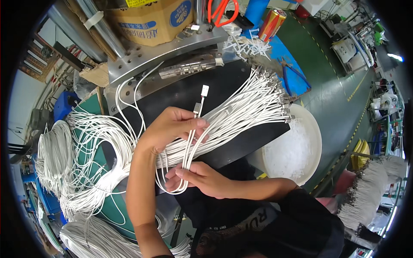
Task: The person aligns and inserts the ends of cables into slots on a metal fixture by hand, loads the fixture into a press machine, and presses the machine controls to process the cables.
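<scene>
Left hand [172,125] pinches smooth, looped white cable [185,162].

A flat black board [185,88] carries a broad fan of white cables [241,107], laid slantwise across it, with the metal-tipped ends bunched at the board's far right edge. Left of the black board spreads a green surface [117,214], bearing a tangled heap of white cables [97,189]. Beyond the black board, a thick grey metal plate [172,48] drilled with holes supports a cardboard box [148,23]. Past the black board's far right corner, a blue panel [282,49] holds blue-handled pliers [287,79] and a red-and-gold can [272,25]. Right of the black board runs a green floor [329,86] marked with yellow-and-black striped lines.
</scene>
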Motion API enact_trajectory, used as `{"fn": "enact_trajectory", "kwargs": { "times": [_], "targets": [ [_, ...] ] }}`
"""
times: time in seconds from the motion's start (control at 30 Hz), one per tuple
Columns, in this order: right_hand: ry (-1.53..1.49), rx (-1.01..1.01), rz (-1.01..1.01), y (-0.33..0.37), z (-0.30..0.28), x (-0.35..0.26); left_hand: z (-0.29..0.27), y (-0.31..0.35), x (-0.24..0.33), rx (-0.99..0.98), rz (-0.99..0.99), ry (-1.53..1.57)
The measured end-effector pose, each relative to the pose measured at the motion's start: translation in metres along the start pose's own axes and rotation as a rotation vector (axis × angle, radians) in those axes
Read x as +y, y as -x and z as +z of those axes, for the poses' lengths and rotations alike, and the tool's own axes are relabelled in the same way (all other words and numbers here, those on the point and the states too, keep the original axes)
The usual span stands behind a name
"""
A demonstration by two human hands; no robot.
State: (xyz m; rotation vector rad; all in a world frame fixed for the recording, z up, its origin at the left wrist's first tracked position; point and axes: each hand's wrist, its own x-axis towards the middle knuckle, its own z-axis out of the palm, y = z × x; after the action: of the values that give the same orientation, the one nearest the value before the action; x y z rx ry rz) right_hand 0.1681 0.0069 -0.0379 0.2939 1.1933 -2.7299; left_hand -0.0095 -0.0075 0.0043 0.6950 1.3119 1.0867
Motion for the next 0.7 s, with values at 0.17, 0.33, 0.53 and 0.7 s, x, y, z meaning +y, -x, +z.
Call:
{"fn": "enact_trajectory", "kwargs": {
  "times": [0.17,0.33,0.53,0.7],
  "targets": [
    [0.247,-0.176,-0.026,0.007,-0.01,-0.01,0.007,0.013,0.0,-0.018,-0.057,0.242],
    [0.057,0.203,-0.193,0.008,-0.054,-0.096,0.006,0.009,0.004,-0.162,0.032,0.303],
    [0.174,0.341,-0.538,-0.031,-0.053,-0.119,0.025,0.002,-0.009,-0.138,-0.016,0.237],
    [0.633,0.161,-0.416,-0.07,-0.072,-0.122,0.008,-0.009,-0.018,0.091,0.059,0.314]
  ]
}}
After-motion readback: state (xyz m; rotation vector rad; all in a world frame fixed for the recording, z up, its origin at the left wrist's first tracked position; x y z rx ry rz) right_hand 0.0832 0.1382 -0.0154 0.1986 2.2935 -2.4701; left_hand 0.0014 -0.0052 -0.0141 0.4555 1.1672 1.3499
